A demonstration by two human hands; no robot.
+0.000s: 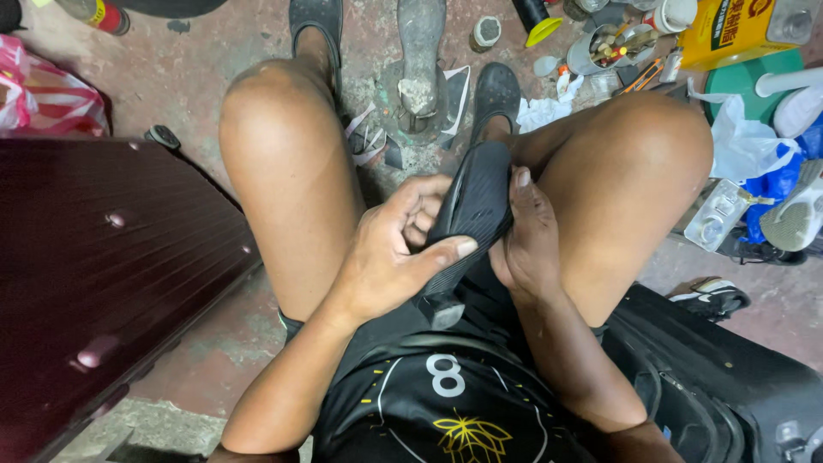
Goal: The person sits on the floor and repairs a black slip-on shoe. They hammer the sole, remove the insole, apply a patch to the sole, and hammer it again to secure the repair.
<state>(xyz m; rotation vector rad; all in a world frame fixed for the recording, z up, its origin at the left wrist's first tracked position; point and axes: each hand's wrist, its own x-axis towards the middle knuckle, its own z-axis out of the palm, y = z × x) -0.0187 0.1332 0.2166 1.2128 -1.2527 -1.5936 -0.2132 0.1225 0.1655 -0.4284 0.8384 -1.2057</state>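
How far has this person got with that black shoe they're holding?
Done: nothing tells clearly. In hand: the left hand and right hand grip a black shoe sole-up between the knees, the thumbs pressing on its ribbed sole. Left: cannot tell; the iron shoe stand on the floor is bare, and the tin of tools lies beyond reach.

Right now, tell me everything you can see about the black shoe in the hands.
The black shoe looks like a dark rubber or leather piece with a finely ribbed sole facing up and a small heel at its near end. It is held tilted between the knees, the left hand gripping its side with the thumb across it, the right hand supporting it.
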